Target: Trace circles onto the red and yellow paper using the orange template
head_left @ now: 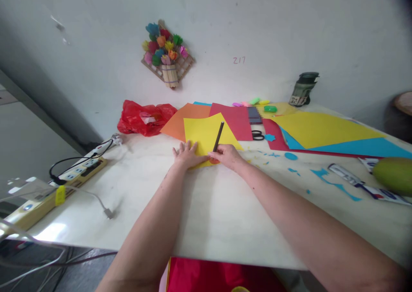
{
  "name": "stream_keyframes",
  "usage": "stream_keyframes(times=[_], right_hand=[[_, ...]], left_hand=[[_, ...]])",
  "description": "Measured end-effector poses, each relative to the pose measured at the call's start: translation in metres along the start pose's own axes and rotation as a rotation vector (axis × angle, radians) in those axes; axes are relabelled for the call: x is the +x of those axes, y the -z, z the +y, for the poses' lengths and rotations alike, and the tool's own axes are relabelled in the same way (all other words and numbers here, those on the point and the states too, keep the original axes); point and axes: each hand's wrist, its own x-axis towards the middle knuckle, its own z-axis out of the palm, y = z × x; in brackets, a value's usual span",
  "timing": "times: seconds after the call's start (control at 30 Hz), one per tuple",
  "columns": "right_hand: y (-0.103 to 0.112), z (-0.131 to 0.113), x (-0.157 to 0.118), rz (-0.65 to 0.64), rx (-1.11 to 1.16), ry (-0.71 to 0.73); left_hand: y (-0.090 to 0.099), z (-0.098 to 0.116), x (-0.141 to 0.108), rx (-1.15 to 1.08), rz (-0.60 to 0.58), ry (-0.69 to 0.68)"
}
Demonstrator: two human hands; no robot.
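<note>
A yellow sheet of paper [202,131] lies on the white table, partly over orange and red sheets. My left hand [186,155] rests flat on its lower left part, fingers spread. My right hand [229,155] is closed around a dark pen [219,136], which stands tilted over the lower edge of the sheet. A small orange piece [213,160] shows between my hands, mostly covered by the fingers. The pen's tip is hidden by my right hand.
Black scissors [258,135] and blue paper scraps [291,156] lie to the right, with large yellow and blue sheets beyond. A red plastic bag [144,118] sits at the back left. A power strip [77,172] with cables runs along the left edge.
</note>
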Motion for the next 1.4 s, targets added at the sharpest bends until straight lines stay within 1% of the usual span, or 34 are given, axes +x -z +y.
stream_keyframes(times=[0.1, 0.23, 0.33, 0.47, 0.77, 0.97, 1.13, 1.4], right_hand=[[0.0, 0.001, 0.001, -0.01, -0.015, 0.01], [0.0, 0.002, 0.002, -0.021, -0.025, 0.021], [0.0, 0.002, 0.002, -0.023, -0.027, 0.025], [0.0, 0.0, 0.002, -0.022, -0.036, 0.017], [0.004, -0.009, 0.001, -0.018, -0.054, -0.011], [0.004, -0.011, 0.001, -0.024, -0.061, -0.014], [0.005, -0.012, 0.0, -0.036, -0.066, -0.011], [0.006, -0.01, 0.001, -0.082, -0.083, 0.009]], left_hand=[[0.002, 0.001, -0.002, -0.015, -0.007, 0.0], [0.008, 0.003, -0.004, -0.044, -0.071, 0.009], [0.015, 0.002, -0.007, -0.041, -0.118, -0.029], [0.02, 0.002, -0.013, -0.027, -0.165, -0.112], [0.015, 0.007, -0.018, 0.044, -0.153, -0.159], [0.017, 0.01, -0.022, 0.051, -0.157, -0.175], [0.014, 0.009, -0.022, 0.05, -0.159, -0.198], [0.015, 0.016, -0.026, 0.057, -0.159, -0.18]])
